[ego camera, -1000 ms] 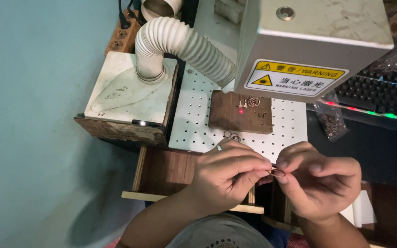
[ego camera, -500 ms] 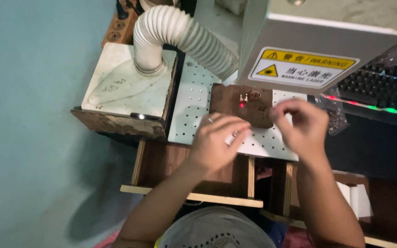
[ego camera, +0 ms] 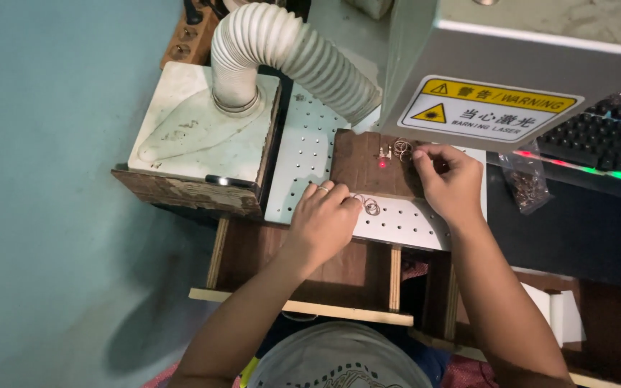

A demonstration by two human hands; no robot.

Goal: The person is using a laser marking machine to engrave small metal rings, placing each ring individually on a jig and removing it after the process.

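A brown wooden block (ego camera: 363, 167) lies on the white perforated plate (ego camera: 303, 154) under a grey laser machine head (ego camera: 519, 65). A red light dot and small metal rings (ego camera: 401, 149) sit on the block's far edge. My right hand (ego camera: 448, 181) reaches to those rings, its fingertips pinched at them. My left hand (ego camera: 325, 219) rests on the plate's near edge, fingers curled beside a pair of loose metal rings (ego camera: 369, 206); a ring is on one finger.
A white ribbed exhaust hose (ego camera: 289, 50) runs from a white box (ego camera: 203, 129) on the left. A backlit keyboard (ego camera: 598, 144) and a clear bag of small parts (ego camera: 522, 183) lie at right. Wooden shelf frames (ego camera: 303, 305) stand below the plate.
My hands have parted from in front of my chest. The right hand went forward to the wooden block under the laser head; the left hand moved onto the plate's near edge.
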